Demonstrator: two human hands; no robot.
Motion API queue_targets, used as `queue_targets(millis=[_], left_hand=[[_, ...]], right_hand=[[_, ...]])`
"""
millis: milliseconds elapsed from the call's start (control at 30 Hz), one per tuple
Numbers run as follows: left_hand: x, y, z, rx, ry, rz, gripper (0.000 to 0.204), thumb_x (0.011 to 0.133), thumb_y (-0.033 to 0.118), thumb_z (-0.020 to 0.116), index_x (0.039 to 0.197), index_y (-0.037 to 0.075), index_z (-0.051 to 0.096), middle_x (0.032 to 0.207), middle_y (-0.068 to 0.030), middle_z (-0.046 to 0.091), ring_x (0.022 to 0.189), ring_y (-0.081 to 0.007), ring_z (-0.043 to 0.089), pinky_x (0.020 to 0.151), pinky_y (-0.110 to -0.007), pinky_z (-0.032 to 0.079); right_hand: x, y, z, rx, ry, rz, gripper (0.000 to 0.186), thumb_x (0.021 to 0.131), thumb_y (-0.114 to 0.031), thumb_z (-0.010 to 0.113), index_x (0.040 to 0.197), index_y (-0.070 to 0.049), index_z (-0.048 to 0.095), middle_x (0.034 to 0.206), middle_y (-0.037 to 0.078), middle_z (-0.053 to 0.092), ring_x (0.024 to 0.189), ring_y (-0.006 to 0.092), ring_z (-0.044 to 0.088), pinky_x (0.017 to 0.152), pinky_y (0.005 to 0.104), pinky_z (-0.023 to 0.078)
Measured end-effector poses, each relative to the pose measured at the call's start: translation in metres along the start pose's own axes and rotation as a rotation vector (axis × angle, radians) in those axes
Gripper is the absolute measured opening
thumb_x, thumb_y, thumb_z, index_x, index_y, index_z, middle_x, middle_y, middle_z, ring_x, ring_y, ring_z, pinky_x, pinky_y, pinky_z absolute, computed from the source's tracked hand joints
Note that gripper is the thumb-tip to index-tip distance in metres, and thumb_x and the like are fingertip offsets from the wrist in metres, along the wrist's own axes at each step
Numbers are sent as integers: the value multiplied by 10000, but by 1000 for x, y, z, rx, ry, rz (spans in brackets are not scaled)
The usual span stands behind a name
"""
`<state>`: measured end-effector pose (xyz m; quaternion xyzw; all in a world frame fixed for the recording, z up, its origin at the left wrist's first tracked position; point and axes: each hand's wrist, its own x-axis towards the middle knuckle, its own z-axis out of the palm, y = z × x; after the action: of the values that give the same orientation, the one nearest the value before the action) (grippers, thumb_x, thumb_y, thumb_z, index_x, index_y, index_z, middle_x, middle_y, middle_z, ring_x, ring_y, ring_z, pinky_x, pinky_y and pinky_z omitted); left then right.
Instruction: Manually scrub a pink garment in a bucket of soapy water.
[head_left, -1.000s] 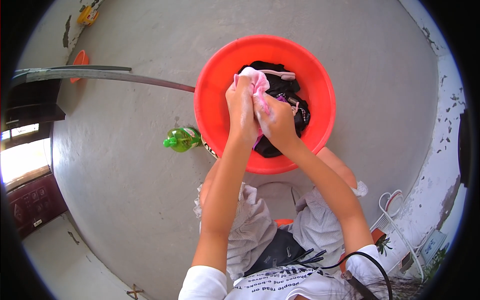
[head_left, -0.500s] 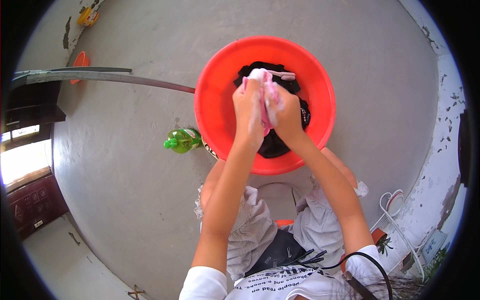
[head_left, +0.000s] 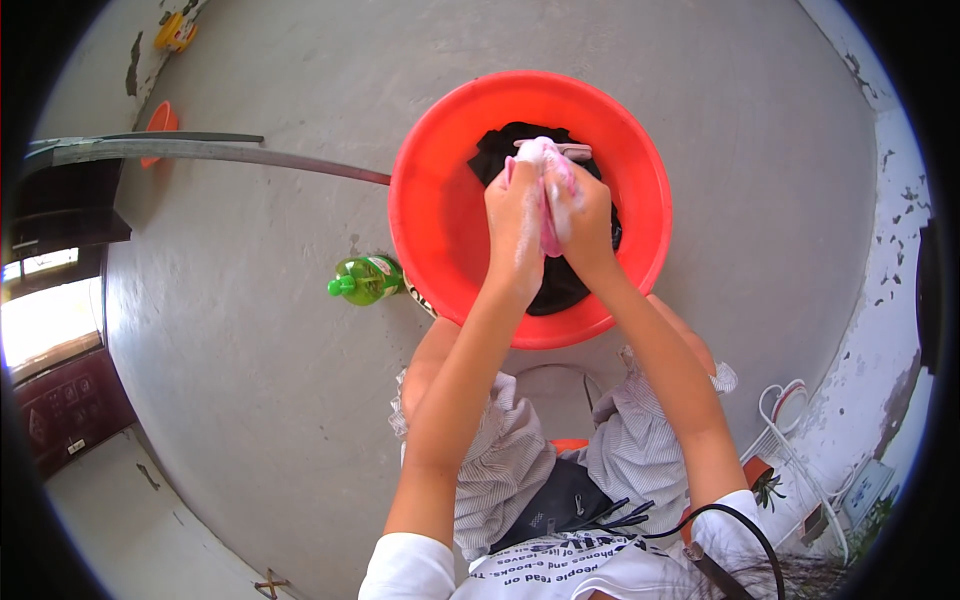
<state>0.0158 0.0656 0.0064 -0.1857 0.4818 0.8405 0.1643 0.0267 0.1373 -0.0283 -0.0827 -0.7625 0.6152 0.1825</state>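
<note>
Over a red-orange plastic basin [head_left: 436, 215], both my hands are closed together on a small pink cloth [head_left: 549, 236] covered in white suds. My left hand [head_left: 512, 218] grips its left side, and my right hand [head_left: 587, 218] is wrapped round the right side. Foam clings to the fingers and wrists, and most of the cloth is hidden between the palms. Beneath my hands, dark wet-looking fabric [head_left: 558, 288] lies in the basin. A pale pink, narrow piece [head_left: 577, 151] rests on the fabric at the far side; I cannot make out what it is.
A green bottle [head_left: 366, 280] with a green cap lies left of the basin. Grey floor [head_left: 260, 350] surrounds it. Far left are a small orange basin [head_left: 162, 122] and a long grey rail [head_left: 220, 155]. A white cable and potted plant [head_left: 768, 486] are at the lower right.
Both hands, with the pink cloth between them, have shifted slightly right and a little nearer to me. More of the dark fabric shows at the left.
</note>
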Motion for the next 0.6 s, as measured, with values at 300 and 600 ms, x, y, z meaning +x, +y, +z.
queue_targets(millis=[300, 600], left_hand=[[-5, 21, -8, 55, -49, -27, 209, 837, 200, 481, 811, 24, 592, 714, 4, 538, 615, -60, 476, 539, -211, 376], [-6, 15, 5, 29, 2, -4, 243, 865, 244, 492, 764, 36, 569, 671, 16, 518, 575, -48, 452, 525, -196, 365]], right_hand=[[-17, -16, -1, -151, -135, -105, 178, 825, -206, 557, 802, -31, 582, 573, 184, 510, 520, 343, 528, 476, 371, 409], [-7, -4, -1, -34, -91, -6, 222, 843, -202, 521, 898, 0, 597, 605, 185, 538, 524, 326, 533, 505, 343, 428]])
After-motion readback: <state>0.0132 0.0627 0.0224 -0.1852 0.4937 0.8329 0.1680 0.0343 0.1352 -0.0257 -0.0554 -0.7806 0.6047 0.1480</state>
